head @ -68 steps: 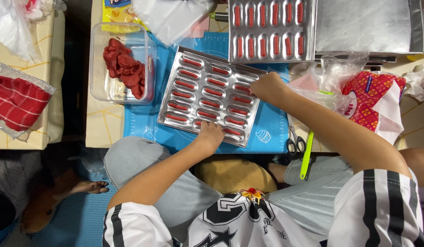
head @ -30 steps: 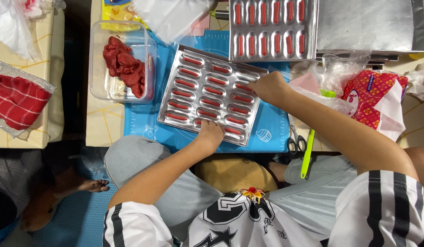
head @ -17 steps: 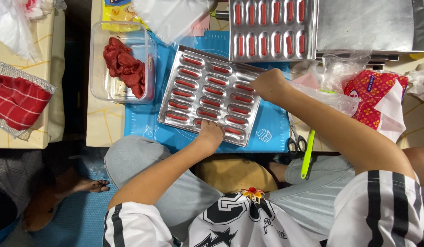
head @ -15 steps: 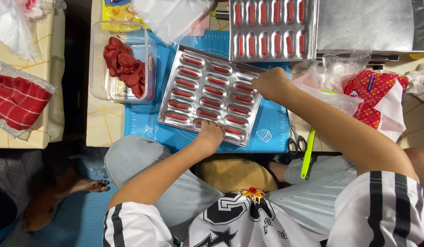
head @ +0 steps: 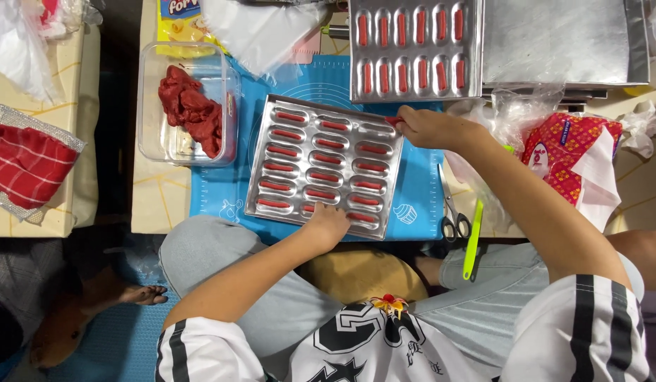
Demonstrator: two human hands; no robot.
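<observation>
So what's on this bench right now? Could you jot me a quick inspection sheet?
Surface: blue mat on a pale table.
Job's things: metal mould tray, red strips in most cavities; clear tub of red paste.
Clutter: second filled tray, scissors, green stick, red patterned packet, plastic bags.
Grippers: left hand rests on the tray's near edge; right hand pinches a red bit at its far corner, grip closed.
Cables: nothing seen.
Surroundings: red checked cloth on a side table.
</observation>
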